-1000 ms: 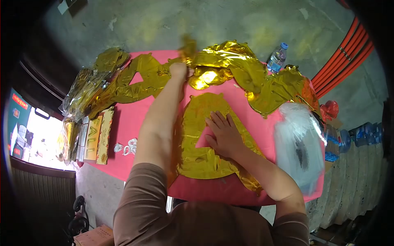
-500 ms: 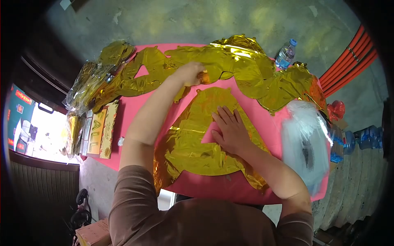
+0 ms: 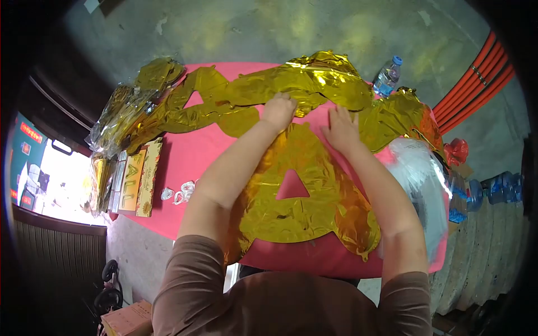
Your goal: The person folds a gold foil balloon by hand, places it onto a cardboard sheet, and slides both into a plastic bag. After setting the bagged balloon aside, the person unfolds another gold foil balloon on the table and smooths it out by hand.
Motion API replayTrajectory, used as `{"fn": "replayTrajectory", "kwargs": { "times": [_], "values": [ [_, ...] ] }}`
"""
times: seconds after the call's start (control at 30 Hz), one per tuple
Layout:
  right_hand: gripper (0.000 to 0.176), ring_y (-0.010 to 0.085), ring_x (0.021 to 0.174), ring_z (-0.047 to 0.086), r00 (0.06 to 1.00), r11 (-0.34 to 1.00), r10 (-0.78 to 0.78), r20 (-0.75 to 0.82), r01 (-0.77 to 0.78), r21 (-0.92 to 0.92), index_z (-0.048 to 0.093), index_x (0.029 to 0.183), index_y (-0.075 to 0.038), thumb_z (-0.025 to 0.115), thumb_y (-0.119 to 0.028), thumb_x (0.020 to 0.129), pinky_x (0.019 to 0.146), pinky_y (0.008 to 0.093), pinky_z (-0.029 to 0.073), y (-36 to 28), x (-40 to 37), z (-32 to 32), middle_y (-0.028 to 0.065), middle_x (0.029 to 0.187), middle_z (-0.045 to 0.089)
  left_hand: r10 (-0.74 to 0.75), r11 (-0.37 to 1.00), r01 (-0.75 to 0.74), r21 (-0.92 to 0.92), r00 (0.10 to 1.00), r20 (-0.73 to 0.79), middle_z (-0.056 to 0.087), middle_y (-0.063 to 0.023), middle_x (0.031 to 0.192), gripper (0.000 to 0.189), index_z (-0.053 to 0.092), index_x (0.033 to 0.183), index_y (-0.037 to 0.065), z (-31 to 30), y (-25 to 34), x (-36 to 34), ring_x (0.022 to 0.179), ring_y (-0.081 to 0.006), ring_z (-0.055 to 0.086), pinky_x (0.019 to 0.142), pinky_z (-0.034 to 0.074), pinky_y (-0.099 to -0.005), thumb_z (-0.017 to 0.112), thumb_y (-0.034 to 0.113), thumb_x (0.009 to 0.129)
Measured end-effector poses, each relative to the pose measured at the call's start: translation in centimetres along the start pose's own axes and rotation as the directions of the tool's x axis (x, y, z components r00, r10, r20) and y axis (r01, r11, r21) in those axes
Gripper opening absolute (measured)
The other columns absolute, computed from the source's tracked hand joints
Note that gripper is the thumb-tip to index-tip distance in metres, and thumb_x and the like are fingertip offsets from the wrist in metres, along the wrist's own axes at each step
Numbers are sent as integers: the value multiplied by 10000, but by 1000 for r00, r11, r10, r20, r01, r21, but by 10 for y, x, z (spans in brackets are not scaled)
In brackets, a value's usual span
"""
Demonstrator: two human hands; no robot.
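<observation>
A flat gold foil balloon shaped like a letter A [image 3: 269,210], with a triangular hole, lies on the pink table [image 3: 185,151] nearest my body. My left hand [image 3: 279,112] is at its top end, fingers curled on the edge of the gold foil behind it; what they pinch is too small to make out. My right hand [image 3: 342,130] rests with spread fingers on the pink surface, its fingertips by the foil's edge. More gold foil balloons [image 3: 252,88] stretch across the back of the table.
Clear-wrapped foil packs [image 3: 120,115] and a FALL-printed package [image 3: 130,182] sit at left, near white string [image 3: 184,192]. A water bottle [image 3: 388,77] stands at the back right. A clear plastic bag [image 3: 414,196] lies on the right.
My right hand has moved up off the A-shaped balloon to the back foil. My left hand has shifted right and slightly down. The back foil has moved, and white string now shows at left.
</observation>
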State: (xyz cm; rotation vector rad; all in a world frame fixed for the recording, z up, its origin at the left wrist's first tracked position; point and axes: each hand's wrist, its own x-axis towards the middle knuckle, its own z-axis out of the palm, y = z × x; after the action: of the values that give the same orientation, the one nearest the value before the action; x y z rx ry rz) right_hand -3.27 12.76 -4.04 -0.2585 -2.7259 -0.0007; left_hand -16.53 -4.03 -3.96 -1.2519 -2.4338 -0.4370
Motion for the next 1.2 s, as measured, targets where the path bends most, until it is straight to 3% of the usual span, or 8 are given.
{"fn": "replayTrajectory", "kwargs": {
  "times": [0.23,0.37,0.4,0.63,0.73,0.93,1.1,1.2],
  "values": [
    [504,315,1295,375,982,991,133,135,-127,-53,465,1276,-67,536,-376,884,1058,609,222,3,17,-1,165,1390,402,-38,999,38,-15,999,-32,630,-142,954,173,635,883,46,-35,-23,-5,928,-332,579,813,486,-414,616,137,738],
    [536,336,1321,339,995,992,-88,54,83,93,444,1311,-64,526,-385,889,1047,598,233,-22,-4,13,176,1378,404,-141,989,131,67,974,176,637,-155,914,198,628,909,45,-45,-64,-12,905,-345,584,809,484,-428,619,159,747],
    [533,342,1325,333,992,990,-112,50,107,97,447,1310,-59,520,-383,893,1047,587,235,-26,-7,16,182,1374,407,9,997,-18,70,991,135,641,-143,900,167,622,893,45,-45,-70,-14,896,-345,588,797,484,-432,604,157,771],
    [518,349,1316,345,991,982,-131,-19,132,136,447,1309,-48,507,-365,903,1051,562,222,-28,-12,18,203,1386,399,121,986,-139,87,976,183,643,-156,866,139,612,829,37,-38,-76,-7,873,-345,601,770,493,-421,543,157,817],
    [525,352,1315,346,991,983,-131,-16,132,126,434,1321,-51,507,-361,904,1053,561,218,-29,-12,20,206,1385,398,70,988,-108,113,953,294,649,-167,843,152,621,823,39,-42,-71,-1,827,-353,620,732,501,-432,531,162,818],
    [533,352,1314,349,992,984,-122,-22,124,128,419,1331,-56,519,-347,897,1054,562,218,-30,-12,18,205,1386,394,-5,999,-2,37,982,188,649,-170,775,123,620,747,44,-40,-62,3,748,-365,624,652,500,-439,643,164,762],
    [527,364,1317,342,991,981,-129,-30,132,145,438,1308,-47,524,-361,894,1055,568,212,-29,-11,19,194,1375,409,-237,895,336,-293,915,327,525,-102,579,333,573,665,26,-46,-63,12,567,-194,509,564,432,-341,788,274,721],
    [511,373,1310,344,993,965,-100,-57,111,239,480,1267,-38,559,-362,879,1067,553,199,-28,-12,20,196,1327,453,-199,896,325,-302,903,380,461,-61,550,377,598,692,12,-51,-63,17,567,-125,417,556,407,-309,768,338,772]
  ]
}}
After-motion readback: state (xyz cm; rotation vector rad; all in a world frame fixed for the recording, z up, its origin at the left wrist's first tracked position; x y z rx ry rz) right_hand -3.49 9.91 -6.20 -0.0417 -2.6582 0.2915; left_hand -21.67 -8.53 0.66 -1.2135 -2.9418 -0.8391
